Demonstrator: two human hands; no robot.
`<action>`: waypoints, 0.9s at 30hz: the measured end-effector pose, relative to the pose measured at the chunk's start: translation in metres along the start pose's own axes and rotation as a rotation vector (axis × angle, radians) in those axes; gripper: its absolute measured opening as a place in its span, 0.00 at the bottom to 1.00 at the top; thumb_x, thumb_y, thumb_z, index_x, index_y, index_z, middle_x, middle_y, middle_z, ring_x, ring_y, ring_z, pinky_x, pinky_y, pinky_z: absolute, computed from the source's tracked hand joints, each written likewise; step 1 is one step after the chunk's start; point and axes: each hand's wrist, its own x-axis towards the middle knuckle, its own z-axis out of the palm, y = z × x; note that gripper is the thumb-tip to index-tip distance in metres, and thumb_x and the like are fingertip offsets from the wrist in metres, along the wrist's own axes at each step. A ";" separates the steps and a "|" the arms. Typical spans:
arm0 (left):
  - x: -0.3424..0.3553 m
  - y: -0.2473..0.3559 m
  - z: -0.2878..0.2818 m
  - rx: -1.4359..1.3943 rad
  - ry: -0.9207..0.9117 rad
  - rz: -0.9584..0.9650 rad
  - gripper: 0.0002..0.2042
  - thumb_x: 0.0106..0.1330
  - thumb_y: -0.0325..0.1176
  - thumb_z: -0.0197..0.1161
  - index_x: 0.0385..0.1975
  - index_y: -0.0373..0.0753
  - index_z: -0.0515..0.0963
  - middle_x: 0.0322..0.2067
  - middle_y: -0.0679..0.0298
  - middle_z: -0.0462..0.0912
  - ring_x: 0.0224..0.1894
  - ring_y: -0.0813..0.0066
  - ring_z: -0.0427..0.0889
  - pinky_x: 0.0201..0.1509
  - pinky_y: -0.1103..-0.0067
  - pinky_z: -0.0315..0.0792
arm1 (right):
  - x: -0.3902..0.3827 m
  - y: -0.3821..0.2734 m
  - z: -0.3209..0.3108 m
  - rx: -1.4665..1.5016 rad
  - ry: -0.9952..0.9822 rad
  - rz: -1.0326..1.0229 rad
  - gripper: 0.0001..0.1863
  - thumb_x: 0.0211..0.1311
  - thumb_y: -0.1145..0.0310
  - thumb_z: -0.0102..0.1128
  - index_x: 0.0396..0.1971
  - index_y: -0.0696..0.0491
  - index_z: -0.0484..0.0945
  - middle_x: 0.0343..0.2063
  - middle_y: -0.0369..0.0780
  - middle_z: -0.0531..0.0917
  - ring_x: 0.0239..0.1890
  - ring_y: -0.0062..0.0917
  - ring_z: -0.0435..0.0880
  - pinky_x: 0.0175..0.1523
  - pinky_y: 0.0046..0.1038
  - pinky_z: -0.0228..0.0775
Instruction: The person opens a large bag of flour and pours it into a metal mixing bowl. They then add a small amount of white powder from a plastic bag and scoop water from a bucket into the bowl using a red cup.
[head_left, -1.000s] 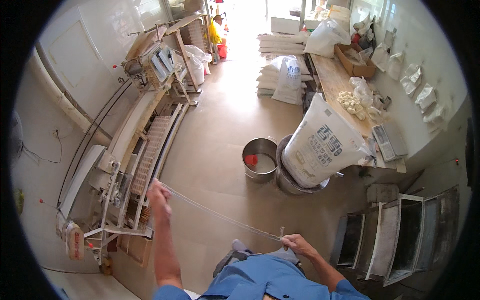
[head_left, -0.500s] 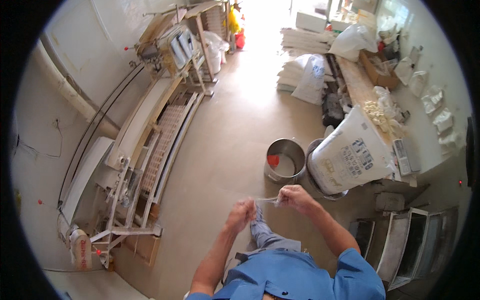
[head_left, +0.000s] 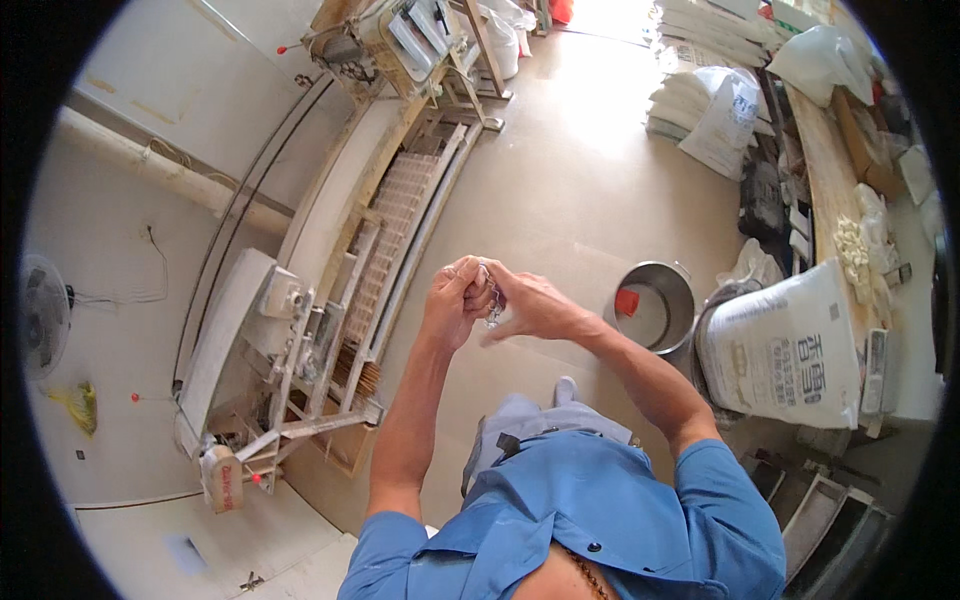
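Observation:
My left hand [head_left: 456, 303] is raised in front of me, its fingers curled closed. A thin, clear, crumpled strip that looks like plastic film [head_left: 493, 312] shows at its fingers. Close against it on the right is my right hand [head_left: 537, 306], fingers stretched toward the left fingertips and thumb spread below, slightly blurred. The strip lies between the two hands, and the fingers hide part of it. Beyond my right forearm, a round metal pot [head_left: 686, 300] on the floor has a red thing [head_left: 627, 302] inside.
A long machine with a belt [head_left: 335, 185] runs along the left side. At right, a large white printed sack [head_left: 785, 350] stands near a long wooden table [head_left: 825, 170]. White sacks [head_left: 722, 120] are piled farther back. Framed panels [head_left: 815, 515] lean at the lower right.
My hands have risen, moved left and come together; the clear strip stretched between them is now bunched. My right fingers have opened from a pinch. The view has shifted left.

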 end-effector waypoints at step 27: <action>0.682 0.026 -0.012 -0.228 -0.064 -0.035 0.17 0.83 0.46 0.52 0.40 0.39 0.80 0.43 0.60 0.83 0.51 0.64 0.80 0.58 0.66 0.73 | 0.320 0.348 -0.377 0.371 0.525 0.099 0.07 0.65 0.74 0.71 0.40 0.60 0.89 0.29 0.37 0.82 0.34 0.22 0.78 0.37 0.27 0.72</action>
